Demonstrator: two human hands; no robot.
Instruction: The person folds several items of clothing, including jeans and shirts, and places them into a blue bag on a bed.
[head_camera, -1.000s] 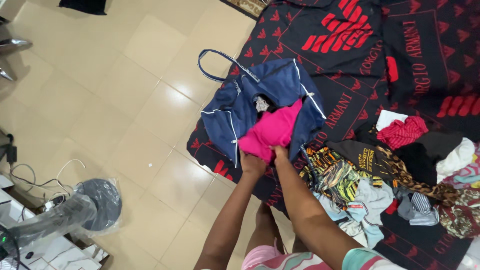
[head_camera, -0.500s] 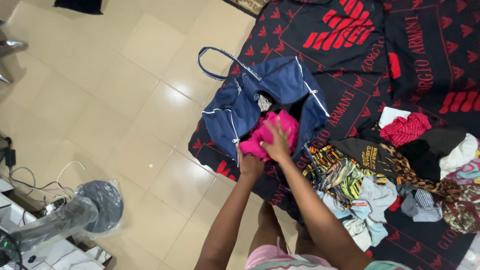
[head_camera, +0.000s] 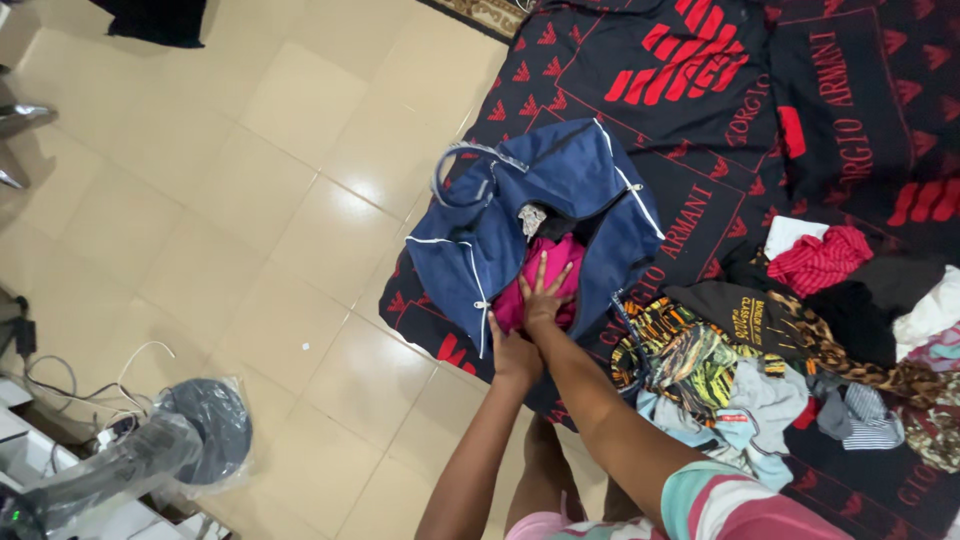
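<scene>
The pink garment (head_camera: 548, 272) is lying bunched inside the open mouth of the blue bag (head_camera: 500, 235), bright magenta, soft and crumpled, only partly showing between the bag's dark lining and its white-piped edges. I am seeing the right hand (head_camera: 545, 295) pressing flat on it, its fingers (head_camera: 541, 268) spread wide and pointing into the bag, not pinching anything. The left hand (head_camera: 515, 355) is sitting just beside it at the near rim of the bag; I cannot tell whether its fingers are curled on the fabric or the rim, since they are lying underneath. The bag is resting on the edge of a bed covered by a black and red spread (head_camera: 700, 110), with its grey-trimmed handle (head_camera: 462, 175) flopping over the far left side. To the right of the arms a heap of clothes (head_camera: 790, 340) is spreading over the bed: striped red, leopard print, black, white, pale blue. Beyond the bed the cream tiled floor (head_camera: 250, 200) is showing, with a plastic-wrapped fan (head_camera: 170, 445) standing at lower left.
</scene>
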